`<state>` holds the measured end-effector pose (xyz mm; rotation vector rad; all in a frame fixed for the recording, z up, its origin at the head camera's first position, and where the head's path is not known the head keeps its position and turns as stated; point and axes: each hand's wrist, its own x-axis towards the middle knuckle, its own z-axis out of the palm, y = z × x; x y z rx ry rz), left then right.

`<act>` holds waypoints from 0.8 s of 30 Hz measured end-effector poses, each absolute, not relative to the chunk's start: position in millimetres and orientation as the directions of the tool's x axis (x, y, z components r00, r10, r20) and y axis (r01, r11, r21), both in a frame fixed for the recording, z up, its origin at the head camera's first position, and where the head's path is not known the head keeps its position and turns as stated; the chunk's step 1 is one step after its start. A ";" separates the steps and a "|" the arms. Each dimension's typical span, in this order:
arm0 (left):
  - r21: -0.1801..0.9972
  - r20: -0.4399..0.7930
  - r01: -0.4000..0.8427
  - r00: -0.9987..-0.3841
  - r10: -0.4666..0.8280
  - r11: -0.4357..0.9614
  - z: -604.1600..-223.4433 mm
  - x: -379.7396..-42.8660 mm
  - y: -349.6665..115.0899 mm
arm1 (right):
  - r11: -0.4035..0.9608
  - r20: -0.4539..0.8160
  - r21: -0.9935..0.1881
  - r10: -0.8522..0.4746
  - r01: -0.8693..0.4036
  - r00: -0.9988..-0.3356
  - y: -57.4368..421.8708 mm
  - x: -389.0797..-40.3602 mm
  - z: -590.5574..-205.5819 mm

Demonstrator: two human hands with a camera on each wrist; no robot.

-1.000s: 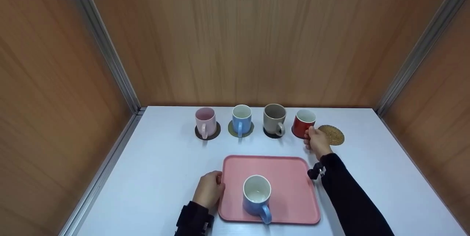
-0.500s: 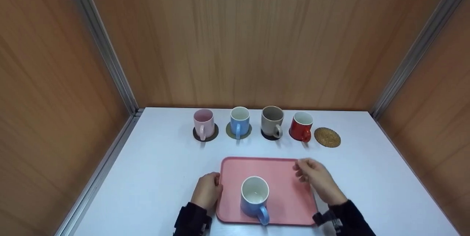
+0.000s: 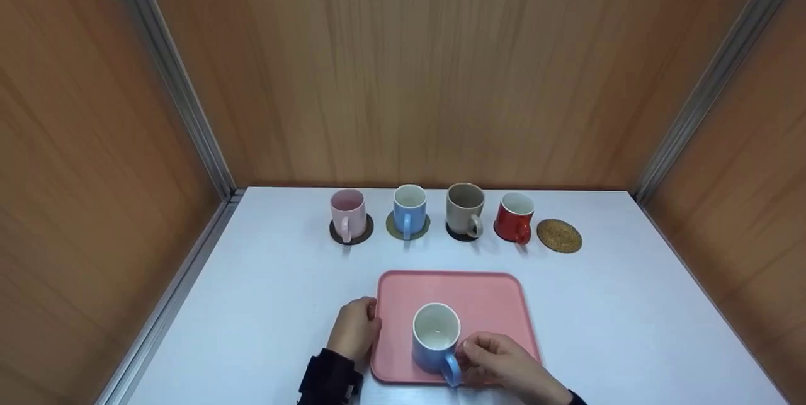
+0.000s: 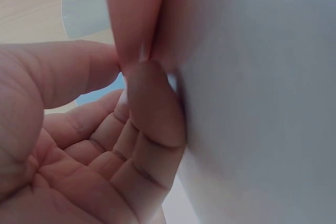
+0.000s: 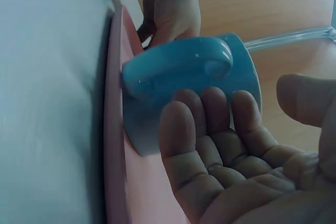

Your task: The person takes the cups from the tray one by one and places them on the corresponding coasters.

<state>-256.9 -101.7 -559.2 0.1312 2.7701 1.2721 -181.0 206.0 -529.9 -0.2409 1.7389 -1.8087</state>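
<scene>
A pink rectangular tray [image 3: 491, 295] lies on the white table. On it stands an upright mug [image 3: 430, 354], blue outside and white inside, its handle turned toward the person. At the tray's left edge, my left hand [image 3: 354, 327] pinches the rim; the left wrist view shows thumb and forefinger [image 4: 155, 103] meeting on it. My right hand [image 3: 497, 361] is over the tray's near right part, close beside the mug's handle. In the right wrist view its fingers [image 5: 178, 135] are loosely bent in front of the blue mug [image 5: 178, 69], with the thumb held apart.
Along the back, a pink mug [image 3: 348, 206], a light blue mug [image 3: 409, 208], a taupe mug [image 3: 463, 213] and a red mug [image 3: 510, 222] each stand on a round coaster. A bare cork coaster [image 3: 559, 236] lies to their right. Wooden panels [image 3: 403, 71] enclose the table.
My right hand has left the red mug's handle and come back toward the person, across the tray, to the blue mug's handle. My left hand has stayed at the tray's edge.
</scene>
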 end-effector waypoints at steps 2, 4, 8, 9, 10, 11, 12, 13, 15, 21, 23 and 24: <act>0.758 -0.057 0.034 -0.991 0.118 0.651 -559.1 -257.5 -101.3 | 0.035 -0.265 -0.954 -0.561 0.298 -0.784 202.3 -178.7 -532.3; 0.758 -0.064 0.030 -0.991 0.121 0.652 -558.9 -258.3 -101.1 | 0.024 -0.255 -0.954 -0.582 0.297 -0.772 199.0 -176.2 -534.4; 0.756 -0.076 0.022 -0.990 0.121 0.654 -558.1 -259.1 -100.9 | 0.023 -0.223 -0.964 -0.614 0.265 -0.757 193.4 -173.1 -537.9; 0.757 -0.078 0.019 -0.990 0.120 0.653 -557.8 -259.2 -100.9 | 0.025 -0.220 -0.965 -0.618 0.262 -0.754 192.5 -172.7 -538.3; 0.757 -0.082 0.015 -0.990 0.118 0.653 -557.7 -259.0 -101.0 | 0.029 -0.222 -0.965 -0.621 0.261 -0.751 191.5 -172.3 -538.9; 0.757 -0.083 0.014 -0.990 0.118 0.654 -557.7 -258.9 -101.0 | 0.038 -0.229 -0.964 -0.622 0.263 -0.749 190.8 -172.3 -539.1; 0.757 -0.085 0.011 -0.990 0.116 0.654 -557.6 -258.7 -101.1 | 0.048 -0.245 -0.960 -0.622 0.276 -0.744 190.3 -172.0 -539.2; 0.756 -0.085 0.012 -0.990 0.116 0.654 -557.6 -258.6 -101.0 | 0.059 -0.257 -0.957 -0.622 0.283 -0.739 189.7 -171.9 -539.3; 0.755 -0.079 0.016 -0.990 0.115 0.656 -557.6 -258.5 -101.0 | 0.069 -0.288 -0.946 -0.623 0.315 -0.727 188.5 -171.7 -539.8; 0.744 -0.064 0.031 -0.991 0.117 0.668 -557.4 -258.8 -100.9 | 0.023 -0.273 -0.939 -0.656 0.343 -0.704 185.8 -171.3 -543.6; 0.742 -0.062 0.033 -0.991 0.118 0.670 -557.5 -258.4 -100.9 | -0.004 -0.249 -0.941 -0.666 0.337 -0.703 185.1 -171.1 -545.1; 0.741 -0.056 0.039 -0.991 0.120 0.670 -557.3 -258.0 -101.0 | -0.014 -0.237 -0.944 -0.667 0.330 -0.706 184.7 -171.2 -545.8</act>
